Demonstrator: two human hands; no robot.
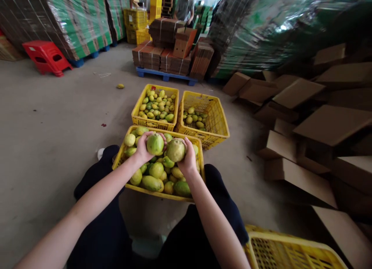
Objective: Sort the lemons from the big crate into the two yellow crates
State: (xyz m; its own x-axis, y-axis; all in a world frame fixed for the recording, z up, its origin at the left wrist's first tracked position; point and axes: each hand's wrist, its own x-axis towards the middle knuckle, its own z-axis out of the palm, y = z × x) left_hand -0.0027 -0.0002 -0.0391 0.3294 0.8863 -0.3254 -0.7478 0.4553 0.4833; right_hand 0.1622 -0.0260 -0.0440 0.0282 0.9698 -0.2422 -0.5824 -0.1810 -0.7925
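Observation:
My left hand is closed around a round green papaya, its end turned up toward me. Beside it, a duller yellow-green papaya sits in the grip of my right hand. Both hands are held close together over a yellow plastic crate between my knees. Many green and yellow papayas of mixed sizes fill that crate; my hands and forearms cover part of them.
Beyond stand two more yellow crates, the left one full of smaller yellow fruit, the right one holding a few. Cardboard boxes pile up at right. A yellow crate is near my right leg. A red stool stands far left; a person is behind stacked cartons.

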